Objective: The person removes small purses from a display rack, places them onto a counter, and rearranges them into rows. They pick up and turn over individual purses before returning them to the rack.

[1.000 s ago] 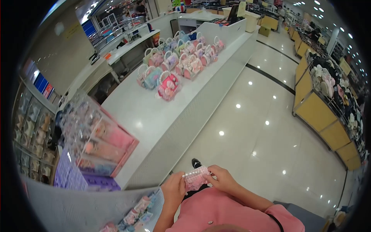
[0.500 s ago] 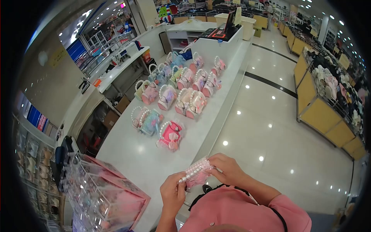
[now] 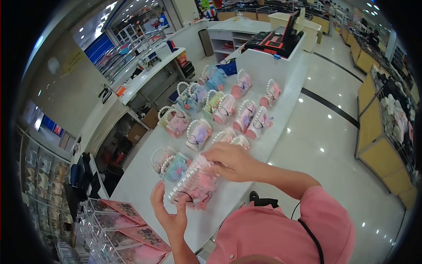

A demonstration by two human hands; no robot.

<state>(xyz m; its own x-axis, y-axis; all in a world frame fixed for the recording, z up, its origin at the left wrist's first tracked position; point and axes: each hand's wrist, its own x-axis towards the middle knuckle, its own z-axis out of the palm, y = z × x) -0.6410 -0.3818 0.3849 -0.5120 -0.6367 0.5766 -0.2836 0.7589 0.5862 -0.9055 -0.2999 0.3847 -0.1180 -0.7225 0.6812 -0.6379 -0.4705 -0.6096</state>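
A small pink handbag [image 3: 204, 178] with a pearl handle is held low over the counter, its handle smeared by motion. My right hand [image 3: 233, 162] grips its upper end, fingers bent over the top edge. At the lower end is my left hand [image 3: 171, 215], finger and thumb spread apart, the thumb overlapping the bag's edge. Just beyond stands a teal handbag [image 3: 176, 168] with a pearl handle, a pale pink one close beside it. My right hand partly hides pale bags [image 3: 225, 135] behind it.
Several pastel handbags [image 3: 198, 134] stand in rows along the white counter [image 3: 132, 187]. Clear boxes with pink panels [image 3: 143, 235] are at the lower left. A cash register [image 3: 274, 42] sits at the far end. Tiled floor and yellow display bins [image 3: 378, 141] lie to the right.
The pink handbag has moved from near my body to over the counter. My left fingers have spread from their pinch. The hot pink handbag on the counter is now hidden.
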